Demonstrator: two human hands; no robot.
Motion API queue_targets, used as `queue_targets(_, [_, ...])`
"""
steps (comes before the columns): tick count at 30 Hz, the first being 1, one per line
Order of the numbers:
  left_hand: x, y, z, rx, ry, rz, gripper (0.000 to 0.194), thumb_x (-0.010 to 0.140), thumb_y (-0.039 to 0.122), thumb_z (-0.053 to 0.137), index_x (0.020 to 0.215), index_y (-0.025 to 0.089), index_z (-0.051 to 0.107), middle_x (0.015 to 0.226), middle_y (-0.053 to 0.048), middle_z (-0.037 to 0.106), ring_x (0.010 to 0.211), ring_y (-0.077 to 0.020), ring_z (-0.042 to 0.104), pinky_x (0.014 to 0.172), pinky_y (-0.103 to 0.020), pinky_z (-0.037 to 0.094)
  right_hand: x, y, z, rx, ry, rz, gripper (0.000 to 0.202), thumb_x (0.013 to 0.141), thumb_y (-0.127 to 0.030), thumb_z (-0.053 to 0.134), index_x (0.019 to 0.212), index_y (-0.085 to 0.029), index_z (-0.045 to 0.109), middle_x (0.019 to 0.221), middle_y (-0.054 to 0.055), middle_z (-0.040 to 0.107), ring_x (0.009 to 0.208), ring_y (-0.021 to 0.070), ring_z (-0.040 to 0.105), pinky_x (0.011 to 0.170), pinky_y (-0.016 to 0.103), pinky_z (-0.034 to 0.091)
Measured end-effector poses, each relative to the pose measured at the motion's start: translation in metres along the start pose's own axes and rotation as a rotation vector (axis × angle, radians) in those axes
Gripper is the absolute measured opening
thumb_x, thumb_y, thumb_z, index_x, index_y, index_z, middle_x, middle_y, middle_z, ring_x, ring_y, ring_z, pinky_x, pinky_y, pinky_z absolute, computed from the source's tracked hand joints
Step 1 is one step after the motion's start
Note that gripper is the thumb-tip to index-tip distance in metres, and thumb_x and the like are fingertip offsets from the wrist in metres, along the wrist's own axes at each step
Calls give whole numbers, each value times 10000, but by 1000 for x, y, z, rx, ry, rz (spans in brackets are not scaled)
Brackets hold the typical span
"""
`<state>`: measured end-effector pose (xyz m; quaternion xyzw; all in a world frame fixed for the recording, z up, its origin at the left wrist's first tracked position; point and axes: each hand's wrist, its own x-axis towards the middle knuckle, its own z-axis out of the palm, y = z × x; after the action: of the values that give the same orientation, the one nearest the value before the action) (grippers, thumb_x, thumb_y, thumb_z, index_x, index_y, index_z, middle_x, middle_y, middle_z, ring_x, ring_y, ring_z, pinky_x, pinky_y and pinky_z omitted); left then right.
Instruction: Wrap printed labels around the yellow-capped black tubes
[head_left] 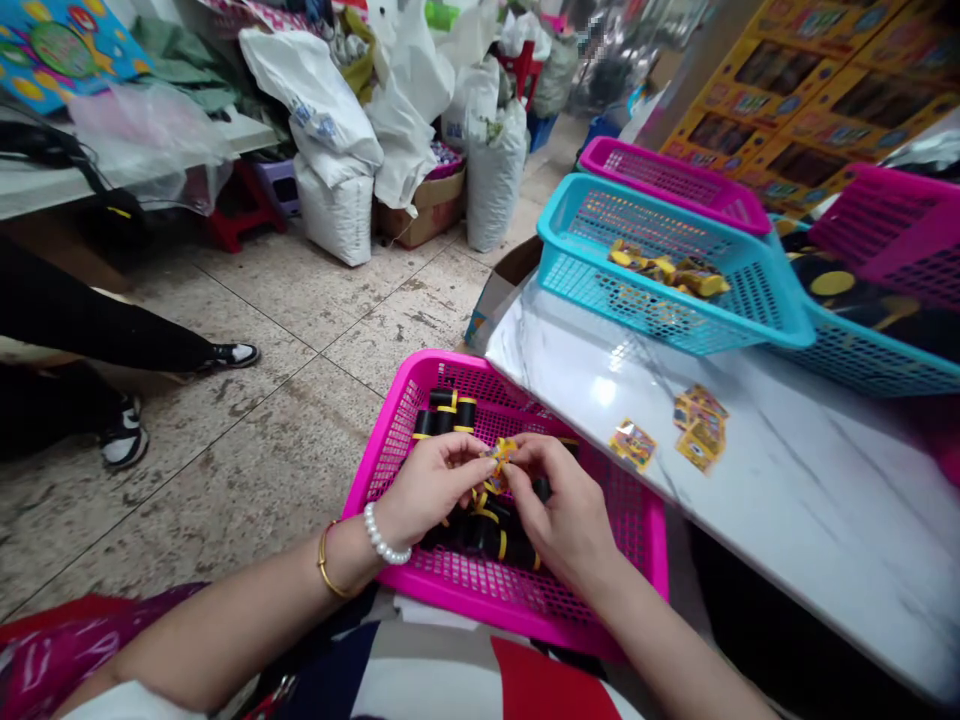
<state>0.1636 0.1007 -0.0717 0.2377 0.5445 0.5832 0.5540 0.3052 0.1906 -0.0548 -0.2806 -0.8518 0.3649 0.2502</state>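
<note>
Both hands meet above a pink basket (656, 560). My left hand (437, 478) pinches one side of a small yellow printed label (501, 462) between thumb and fingertips. From the other side, my right hand (559, 500) grips the same label, which looks bent or folded. My fingers hide part of it. Below them, several black cylinders with yellow ends (480, 535) lie loose in the basket, partly covered by the hands. Flat yellow printed labels (701, 430) rest in a small pile on the white marbled table (585, 360), with a single label (633, 443) beside them.
On the table stands a blue basket (675, 325) holding yellow wrapped pieces (667, 270). Pink baskets (675, 180) and stacked yellow boxes (795, 80) are behind. White sacks (334, 200) stand on the floor ahead. A person's legs (97, 325) are at left.
</note>
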Motion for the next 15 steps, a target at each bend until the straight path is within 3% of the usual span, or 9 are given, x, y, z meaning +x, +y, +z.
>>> queue_targets(3, [2,-1,-7,104,19,-19,187,772,308,677,782,124,648,605,32,545,508,-61,441,472,-185,317,1,6,2,331,-66,280,273,865,-349,600,1077,-212,497,961,57,650,739,160,652,649,292,551])
queue_targets(7, [2,3,-5,141,58,13,161,756,279,687,806,129,659,630,23,569,520,-65,450,472,-181,326,3,5,2,450,-264,541,299,843,-486,586,800,-194,536,578,-31,579,448,107,540,397,198,425])
queue_targets(12, [-13,4,3,61,172,47,252,827,399,618,811,148,614,511,65,464,422,-59,388,401,-176,278,1,3,6,403,-112,598,360,834,-547,575,738,-204,525,479,-49,543,397,108,516,360,186,401])
queue_targets(15, [-20,2,5,87,170,57,287,838,414,604,805,132,651,567,32,523,419,-54,410,393,-178,295,0,4,7,407,-78,589,370,834,-559,575,730,-207,531,478,-42,557,398,115,527,364,195,413])
